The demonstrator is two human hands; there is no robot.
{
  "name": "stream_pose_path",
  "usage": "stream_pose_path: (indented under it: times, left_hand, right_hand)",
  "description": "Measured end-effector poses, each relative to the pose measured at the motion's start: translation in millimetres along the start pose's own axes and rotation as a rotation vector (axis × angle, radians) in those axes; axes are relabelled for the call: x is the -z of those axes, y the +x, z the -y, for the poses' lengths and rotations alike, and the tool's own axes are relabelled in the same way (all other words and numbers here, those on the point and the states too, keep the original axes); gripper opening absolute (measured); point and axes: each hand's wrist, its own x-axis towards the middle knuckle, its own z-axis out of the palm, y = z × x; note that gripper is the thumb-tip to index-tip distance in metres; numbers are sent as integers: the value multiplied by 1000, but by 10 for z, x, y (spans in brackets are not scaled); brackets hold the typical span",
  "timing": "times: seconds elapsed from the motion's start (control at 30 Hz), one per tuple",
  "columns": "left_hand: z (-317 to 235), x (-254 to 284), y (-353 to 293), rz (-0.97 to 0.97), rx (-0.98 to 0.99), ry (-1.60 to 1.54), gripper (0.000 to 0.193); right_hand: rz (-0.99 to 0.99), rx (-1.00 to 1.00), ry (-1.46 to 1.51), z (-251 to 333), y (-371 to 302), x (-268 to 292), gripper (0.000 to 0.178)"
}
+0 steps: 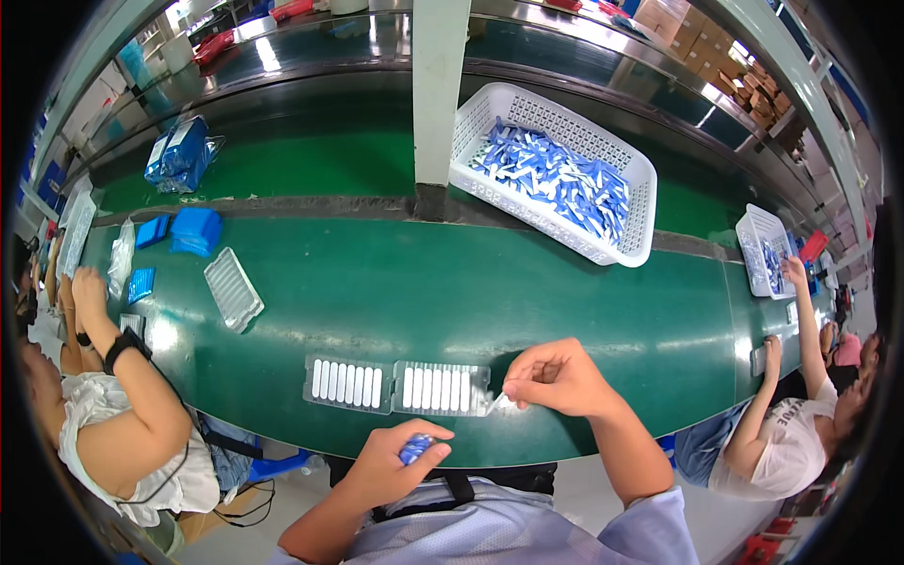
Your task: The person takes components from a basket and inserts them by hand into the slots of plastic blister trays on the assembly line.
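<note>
On the green table before me lie two joined clear plastic trays, a left one [387, 399] and a right one [480, 379]. Each carries a row of several slim white sticks, with some slots at the right tray's right end bare. My right hand [560, 379] pinches a white stick [501, 403] between thumb and fingers, tilted beside that end. Closer to the table's front edge, my left hand [386, 468] is curled round a small bunch of blue-and-white sticks [415, 448].
A white basket [641, 212] heaped with blue-and-white sticks stands at the back right, beside a pale post [438, 94]. An empty clear tray [234, 290] and blue packs [196, 232] lie to the left. Co-workers sit on both sides; a smaller basket [749, 247] is far right.
</note>
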Motion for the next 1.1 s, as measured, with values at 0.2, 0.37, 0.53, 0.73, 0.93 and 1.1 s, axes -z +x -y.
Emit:
stream_pose_path:
  times: [0.2, 0.37, 0.53, 0.73, 0.93, 1.1]
  left_hand:
    - [-323, -27, 158, 94, -53, 330, 37]
    - [-356, 33, 86, 162, 0, 249, 34]
    - [-128, 102, -165, 185, 303, -464, 19]
    - [174, 397, -464, -177, 217, -574, 7]
    - [238, 643, -593, -355, 190, -605, 18]
    - [217, 497, -613, -141, 259, -690, 9]
  right_hand:
    - [103, 153, -770, 23, 261, -44, 14]
    - [-20, 413, -1195, -21, 250, -203, 35]
    - [63, 350, -1016, -162, 208, -61, 56]
    - [38, 400, -1166, -60, -31, -256, 70]
    - [43, 417, -1173, -84, -8, -236, 77]
    - [40, 442, -1220, -132, 250, -579, 77]
